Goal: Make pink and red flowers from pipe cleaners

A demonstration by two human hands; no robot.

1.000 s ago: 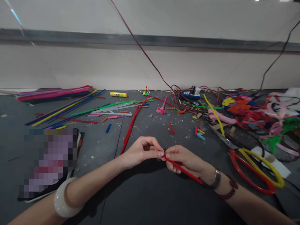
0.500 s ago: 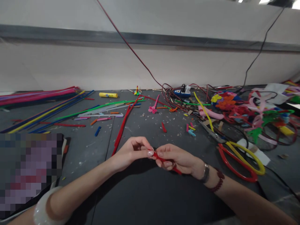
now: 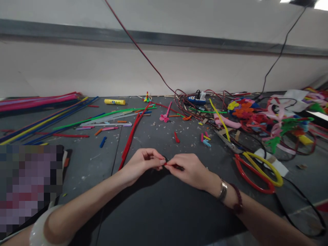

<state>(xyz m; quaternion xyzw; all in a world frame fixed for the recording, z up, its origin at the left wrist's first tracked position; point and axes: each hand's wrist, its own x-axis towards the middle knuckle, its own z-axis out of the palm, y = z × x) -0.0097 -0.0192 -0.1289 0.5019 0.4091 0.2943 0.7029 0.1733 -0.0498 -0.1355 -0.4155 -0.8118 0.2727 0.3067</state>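
Both hands meet above the near part of the dark table, pinching a short red pipe cleaner [image 3: 165,163] between them. My left hand [image 3: 145,162] is closed, thumb and fingertips gripping one end. From the other side my right hand [image 3: 191,169] pinches it, the back of the hand turned up. Most of the red piece is hidden by the fingers. Just beyond lies a short red piece [image 3: 176,137]. Long red pipe cleaners [image 3: 130,136] stretch away past my left hand.
Scissors [image 3: 253,172] with red and yellow handles lie at right, near a heap of pipe-cleaner flowers [image 3: 246,112]. A glue stick [image 3: 114,102], pink flower [image 3: 164,117] and tangled cables [image 3: 183,104] are farther back. Bundled pipe cleaners [image 3: 43,102] and a pixelated screen [image 3: 28,184] are at left.
My right hand has turned over, palm side now down, and its fingers have moved to a fingertip pinch. The red tail that hung below it no longer shows. The view has shifted slightly.
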